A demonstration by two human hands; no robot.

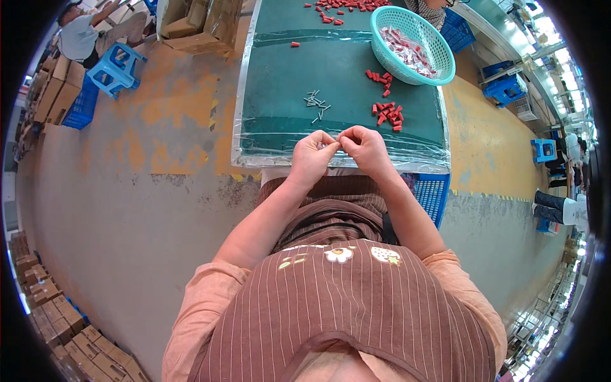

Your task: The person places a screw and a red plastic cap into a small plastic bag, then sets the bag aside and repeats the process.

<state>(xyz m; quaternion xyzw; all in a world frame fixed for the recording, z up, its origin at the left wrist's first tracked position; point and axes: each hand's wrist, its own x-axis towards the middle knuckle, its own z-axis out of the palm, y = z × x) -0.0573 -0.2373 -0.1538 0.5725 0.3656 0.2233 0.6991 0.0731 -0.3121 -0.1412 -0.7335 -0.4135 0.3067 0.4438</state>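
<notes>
At the near edge of the green table [280, 76], my left hand [310, 156] and my right hand [369, 149] meet, thumbs and forefingers pinched together at the tips. Something small and pale, partly see-through, shows in the left fingers; its kind is hidden. What sits between the right fingertips is too small to make out. Beyond my left hand lies a loose pile of thin silver metal pins or screws [316, 102]. Short red cylindrical pieces [388, 116] are heaped beyond my right hand, with another small group [380, 79] behind them.
A light-green plastic basket [396, 67] of small clear packets with red pieces [407, 49] stands at the table's right. More red pieces [344, 6] lie at the far end. A blue crate [433, 194] is below the near right corner. Cardboard boxes [200, 25] and a blue stool [118, 67] stand left.
</notes>
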